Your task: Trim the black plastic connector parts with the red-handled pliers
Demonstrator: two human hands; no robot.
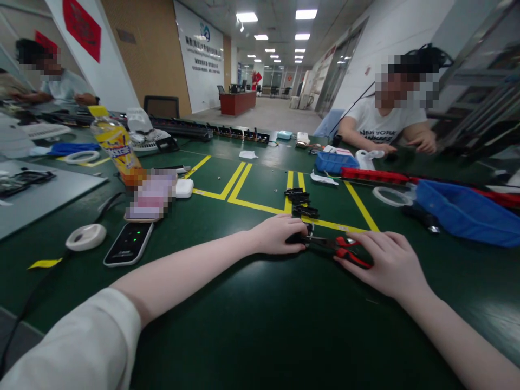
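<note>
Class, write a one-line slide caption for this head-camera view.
Left hand steadies a small black part while right hand grips red-handled pliers on a green table.

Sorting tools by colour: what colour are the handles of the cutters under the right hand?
Red with black, on the cutters under the right hand; head view.

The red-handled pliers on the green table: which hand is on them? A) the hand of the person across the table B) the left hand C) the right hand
C: the right hand grips the red-handled pliers, while the left hand holds a small black part at their tip.
</note>
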